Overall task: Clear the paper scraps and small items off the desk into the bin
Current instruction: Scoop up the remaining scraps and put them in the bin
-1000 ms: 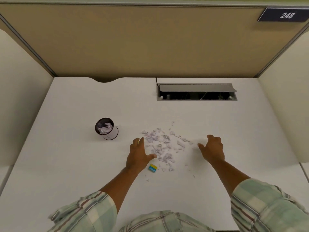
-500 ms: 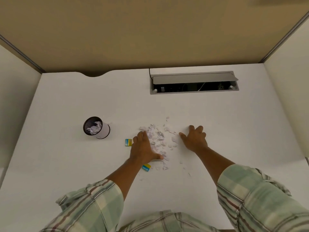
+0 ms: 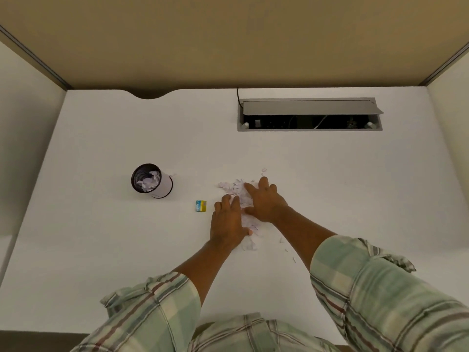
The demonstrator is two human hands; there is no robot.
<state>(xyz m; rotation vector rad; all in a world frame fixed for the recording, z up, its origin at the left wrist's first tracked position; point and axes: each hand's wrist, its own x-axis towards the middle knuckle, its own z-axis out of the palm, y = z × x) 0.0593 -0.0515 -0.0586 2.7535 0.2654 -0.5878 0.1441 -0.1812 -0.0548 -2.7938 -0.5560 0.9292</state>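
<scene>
Both palms flat on the table mid-way across, left hand and right hand spread open, nothing gripped, herding the paper scraps together. They're light and flyaway, so I'd scoop from underneath. Bin sits toward the left edge

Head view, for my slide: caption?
Both hands rake paper scraps together beside a small bin.

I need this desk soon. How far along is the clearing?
Partly done: the bin already holds crumpled paper. In hand: the left hand and right hand are pressed flat on the paper scraps, bunching them together. Left: lifting that pile, stray bits nearby, and the blue-and-yellow item.
</scene>
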